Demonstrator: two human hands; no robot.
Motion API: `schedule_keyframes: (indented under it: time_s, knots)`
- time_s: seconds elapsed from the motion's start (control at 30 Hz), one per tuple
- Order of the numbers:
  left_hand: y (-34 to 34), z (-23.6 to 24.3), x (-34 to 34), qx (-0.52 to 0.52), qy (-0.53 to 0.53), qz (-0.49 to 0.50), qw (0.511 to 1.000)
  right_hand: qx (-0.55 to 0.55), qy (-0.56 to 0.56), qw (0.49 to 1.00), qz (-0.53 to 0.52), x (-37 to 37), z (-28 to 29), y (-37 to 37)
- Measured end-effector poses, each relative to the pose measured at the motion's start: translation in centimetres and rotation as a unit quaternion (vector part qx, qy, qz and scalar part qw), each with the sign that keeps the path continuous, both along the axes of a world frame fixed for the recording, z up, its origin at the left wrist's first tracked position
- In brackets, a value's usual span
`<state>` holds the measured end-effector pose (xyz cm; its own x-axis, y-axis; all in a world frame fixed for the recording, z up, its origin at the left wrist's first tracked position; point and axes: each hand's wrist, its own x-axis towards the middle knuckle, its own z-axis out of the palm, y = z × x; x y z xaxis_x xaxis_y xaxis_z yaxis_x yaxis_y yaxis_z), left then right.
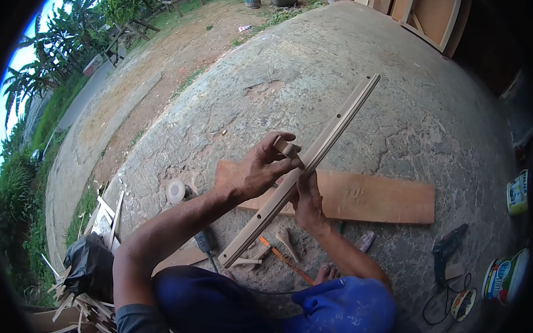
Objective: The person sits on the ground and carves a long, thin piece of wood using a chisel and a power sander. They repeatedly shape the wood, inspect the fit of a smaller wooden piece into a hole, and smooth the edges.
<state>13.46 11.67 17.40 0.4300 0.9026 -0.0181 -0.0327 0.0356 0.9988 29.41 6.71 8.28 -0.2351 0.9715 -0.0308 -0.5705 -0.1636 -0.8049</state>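
A long, pale wooden rail (346, 115) with several dark holes along its face slants in front of me, from lower left to upper right. My right hand (310, 202) is closed around its middle from below. My left hand (259, 167) pinches a small tan block (285, 147) between thumb and fingers. Its thumb tip is at the rail's edge; whether it touches cannot be told. Beneath the rail, a wide reddish-brown board (374, 196) lies on the concrete, partly covered by the rail and my hands.
By my feet lie turned wooden pieces (286, 245), an orange strip (287, 260) and a corded tool (204, 244). A drill (450, 240) and paint buckets (505, 277) stand at right. Wood scraps and a black bag (90, 265) are at left. Panels (431, 21) lean far right.
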Motion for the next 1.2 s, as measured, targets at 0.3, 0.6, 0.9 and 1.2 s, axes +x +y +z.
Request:
schedule_keyframes:
  time_s: [0.3,0.6,0.9,1.2]
  knots:
    - [-0.3,3.0,0.7,0.124,0.145,-0.004,0.982,-0.049,0.133,0.989,-0.048,-1.2,0.4,0.6]
    - [-1.3,1.7,3.3,0.045,0.05,0.192,0.979,-0.037,0.055,0.987,-0.145,-2.1,0.8,1.3]
    - [0.2,0.8,3.1,0.056,-0.025,0.211,0.976,-0.054,0.133,0.982,-0.125,-1.9,1.2,1.6]
    - [1.3,-1.0,0.8,-0.065,-0.088,0.204,0.973,-0.092,0.083,0.988,-0.094,-1.5,1.0,0.4]
